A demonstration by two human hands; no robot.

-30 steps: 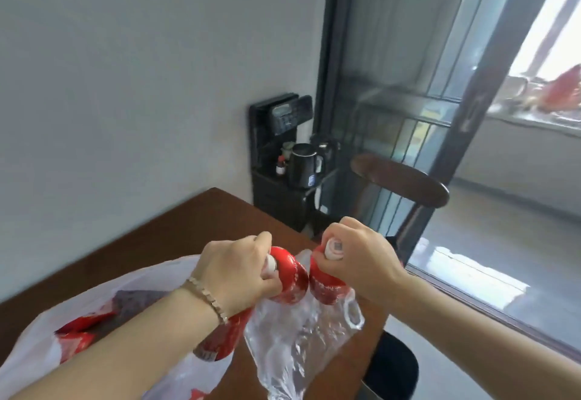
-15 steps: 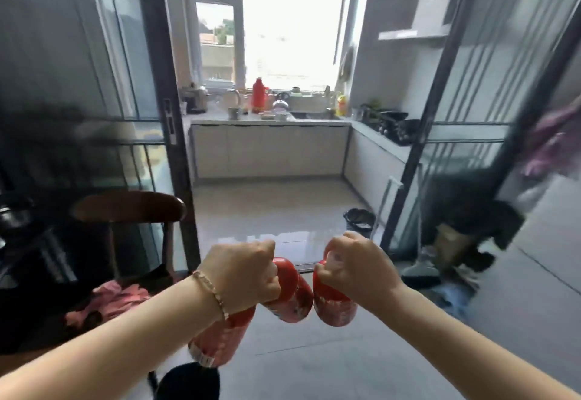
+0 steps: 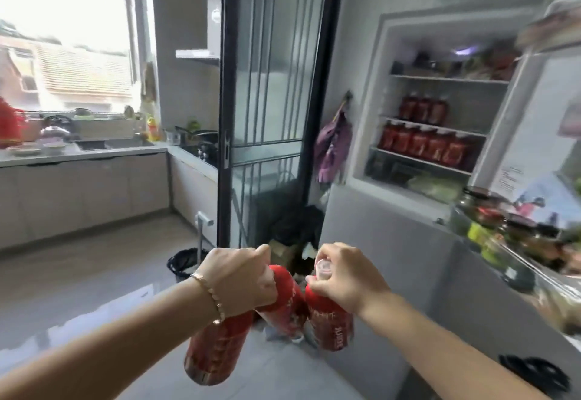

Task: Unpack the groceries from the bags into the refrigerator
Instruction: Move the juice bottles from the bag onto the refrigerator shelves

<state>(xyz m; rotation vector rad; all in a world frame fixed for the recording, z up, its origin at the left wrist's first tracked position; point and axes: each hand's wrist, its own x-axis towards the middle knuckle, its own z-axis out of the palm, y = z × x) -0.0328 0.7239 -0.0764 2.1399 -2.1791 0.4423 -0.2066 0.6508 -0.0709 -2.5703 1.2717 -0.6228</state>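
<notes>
My left hand (image 3: 239,277) grips the necks of two red bottles: one (image 3: 217,349) hangs low to the left, the other (image 3: 284,302) hangs in the middle. My right hand (image 3: 345,274) grips the white cap end of a third red bottle (image 3: 330,321). All three hang above the grey floor. The refrigerator (image 3: 371,110) stands open at the upper right, ahead of my hands. Rows of similar red bottles (image 3: 421,145) fill two of its shelves. Its open door (image 3: 531,135) at the far right carries jars in a rack.
A black-framed glass sliding door (image 3: 270,101) stands left of the refrigerator, with the kitchen counter (image 3: 81,151) and window beyond. A black bin (image 3: 185,264) sits by the doorway. Dark bags and a box (image 3: 292,236) lie on the floor beside the fridge. A purple cloth (image 3: 333,145) hangs there.
The view has swung right from the table to the kitchen doorway and then to the open refrigerator. Both hands keep the same hold on the three bottles.
</notes>
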